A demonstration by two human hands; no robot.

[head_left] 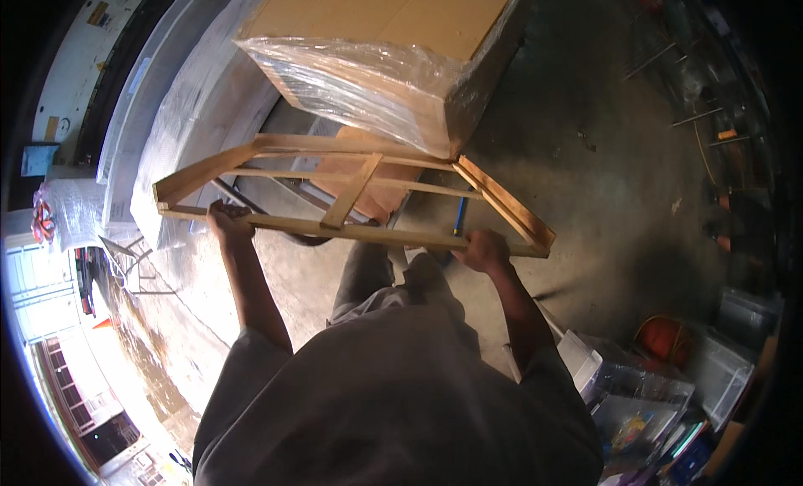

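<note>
Holding a wooden frame (pixel 351 189) with both hands, the person stands in the middle of the picture and looks down on it. The frame is made of thin light-coloured slats, with two long rails, short end pieces and one cross slat near its middle. It is carried in the air above the concrete floor (pixel 602 176), in the centre of the picture, and it lies nearly flat, with its right end a little lower.

The left hand (pixel 227 222) is at the left part of the near rail, and its fingers are closed around this rail from below. The right hand (pixel 483 250) is at the right part of the same rail, close to the right end piece, and its fingers are also wrapped on the wood.

Just behind the frame, at the upper centre, there is a large cardboard box (pixel 393 43) wrapped in clear plastic film. At the upper left, a second big wrapped package (pixel 188 126) lies beside it. At the lower right of the picture there are clear plastic bins (pixel 719 373), an orange ball (pixel 663 337) and some papers, well apart from the frame. Long metal tools lie on the floor at the upper right.
</note>
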